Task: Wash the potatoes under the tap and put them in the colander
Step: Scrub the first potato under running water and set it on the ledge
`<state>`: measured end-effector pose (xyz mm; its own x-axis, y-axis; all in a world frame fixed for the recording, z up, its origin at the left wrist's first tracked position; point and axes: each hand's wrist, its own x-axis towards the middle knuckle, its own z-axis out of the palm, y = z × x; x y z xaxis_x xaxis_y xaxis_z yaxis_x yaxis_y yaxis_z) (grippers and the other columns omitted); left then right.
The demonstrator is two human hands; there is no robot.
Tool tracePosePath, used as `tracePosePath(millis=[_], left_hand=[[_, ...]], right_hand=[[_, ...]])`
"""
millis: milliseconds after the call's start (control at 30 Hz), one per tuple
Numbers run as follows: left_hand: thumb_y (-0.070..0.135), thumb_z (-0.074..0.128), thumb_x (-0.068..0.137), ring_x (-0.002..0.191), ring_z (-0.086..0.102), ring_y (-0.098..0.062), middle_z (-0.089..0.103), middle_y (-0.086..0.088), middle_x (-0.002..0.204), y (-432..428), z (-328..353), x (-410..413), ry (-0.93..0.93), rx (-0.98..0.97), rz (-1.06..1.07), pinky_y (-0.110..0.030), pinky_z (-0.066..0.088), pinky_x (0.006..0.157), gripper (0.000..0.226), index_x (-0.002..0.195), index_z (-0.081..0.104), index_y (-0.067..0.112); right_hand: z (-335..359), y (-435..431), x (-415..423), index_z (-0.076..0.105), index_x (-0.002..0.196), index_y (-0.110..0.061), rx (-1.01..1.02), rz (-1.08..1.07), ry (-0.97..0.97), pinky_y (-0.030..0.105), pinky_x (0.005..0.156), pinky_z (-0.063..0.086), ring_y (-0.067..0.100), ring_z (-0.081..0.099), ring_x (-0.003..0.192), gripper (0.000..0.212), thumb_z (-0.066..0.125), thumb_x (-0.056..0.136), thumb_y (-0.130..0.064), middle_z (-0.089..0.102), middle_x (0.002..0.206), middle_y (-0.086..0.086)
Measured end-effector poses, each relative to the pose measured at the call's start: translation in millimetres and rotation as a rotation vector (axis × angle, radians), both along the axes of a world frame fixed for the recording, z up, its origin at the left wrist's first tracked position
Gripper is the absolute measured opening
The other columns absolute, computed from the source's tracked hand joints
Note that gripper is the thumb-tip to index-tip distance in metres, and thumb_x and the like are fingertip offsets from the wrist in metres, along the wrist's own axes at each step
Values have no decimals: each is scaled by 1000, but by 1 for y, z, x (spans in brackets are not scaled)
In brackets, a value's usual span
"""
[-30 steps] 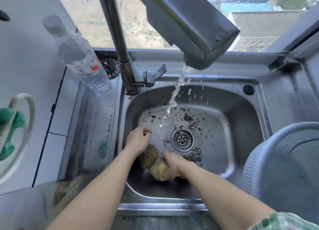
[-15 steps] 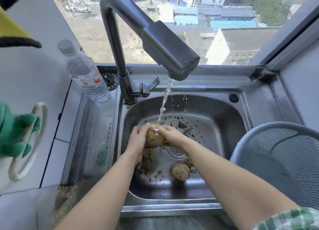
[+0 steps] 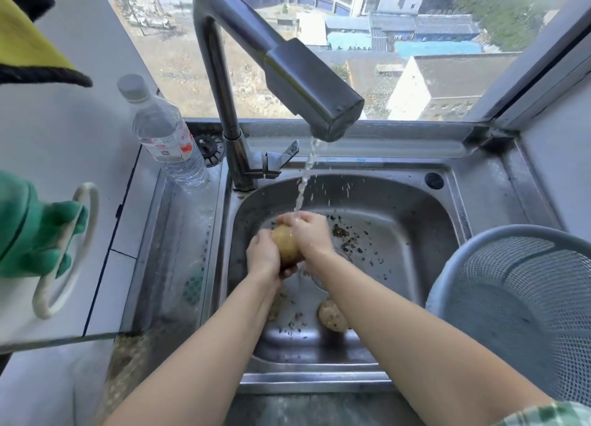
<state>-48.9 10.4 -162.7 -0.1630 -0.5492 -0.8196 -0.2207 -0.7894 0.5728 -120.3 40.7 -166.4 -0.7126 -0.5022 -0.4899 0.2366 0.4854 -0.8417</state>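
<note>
A potato [image 3: 285,245] is held over the sink [image 3: 412,201], clasped between both hands under the water stream [image 3: 302,185] that falls from the tap [image 3: 307,83]. The left hand [image 3: 263,259] is cupped around the potato's left and lower side, its fingers curled underneath, with the fingertips seen at the bottom edge of the potato. The right hand [image 3: 311,235] is laid over the top and right side, its fingers pressed together and bent across the far end, where the stream is met at the knuckles. Droplets are scattered in the air beyond the fingers. A second potato [image 3: 331,317] is left on the sink floor, nearer the body than the fingers and partly hidden by the right forearm. A third shape is glimpsed under the left wrist; whether it is another potato cannot be told. Dark peel flecks [image 3: 345,236] are strewn over the basin just right of the right-hand fingers. The colander [image 3: 524,300] is set well to the right of the fingers, at the sink's edge, and nothing is seen inside it. A bottle [image 3: 166,134] is stood far left of the fingers, beside the tap's base.
</note>
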Motion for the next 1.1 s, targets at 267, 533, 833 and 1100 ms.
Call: tracePosePath(millis=[267, 533, 833, 1100], left_hand=[[36, 37, 101, 36, 48, -16, 57, -11, 52, -3, 22, 15, 32, 187, -202, -13, 30, 29, 40, 89, 59, 5], [62, 47, 90, 83, 72, -29, 74, -14, 98, 8, 7, 18, -3, -233, -286, -41, 61, 70, 53, 102, 69, 16], [63, 52, 88, 70, 72, -33, 74, -17, 98, 20, 20, 22, 104, -344, -403, -46, 59, 67, 59, 116, 62, 12], [51, 31, 100, 55, 59, -25, 66, -22, 94, 12, 35, 25, 39, -50, -170, -24, 45, 40, 53, 116, 58, 8]], right_hand=[[20, 27, 6, 62, 100, -13, -203, 199, -101, 31, 66, 57, 22, 63, 87, 21, 71, 83, -18, 65, 100, 12], [20, 20, 3, 57, 118, -12, 72, 87, -224, 48, 97, 51, 29, 62, 109, 48, 46, 95, -52, 63, 118, 11], [25, 26, 11, 65, 100, -11, -59, -156, -327, 43, 84, 57, 27, 68, 92, 39, 52, 95, -48, 71, 100, 13], [33, 33, 20, 57, 98, -31, -217, -28, -275, 38, 83, 57, 23, 60, 103, 27, 76, 80, -27, 60, 112, 8]])
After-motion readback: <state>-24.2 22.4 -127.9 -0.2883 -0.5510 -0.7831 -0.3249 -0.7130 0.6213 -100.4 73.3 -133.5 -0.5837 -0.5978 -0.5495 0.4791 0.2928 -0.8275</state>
